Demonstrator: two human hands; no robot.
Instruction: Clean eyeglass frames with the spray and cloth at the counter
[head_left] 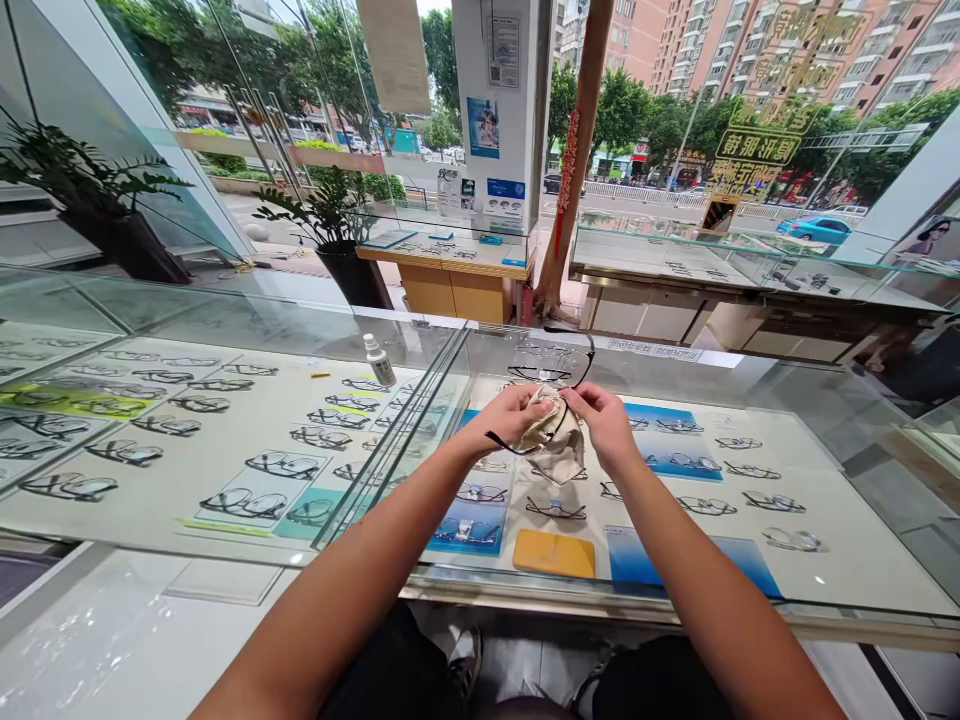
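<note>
The dark-framed glasses [590, 362] sit between the fingertips of both hands, partly wrapped in a beige cloth [561, 460], above the glass counter [862, 560]. The left hand [516, 414] pinches cloth and frame between thumb and curled fingers; the right hand [604, 422] has thumb and fingertips pressed together at the cloth's upper edge. One temple points left, the other toward the counter's far side; cloth hides the front's long axis.
</note>
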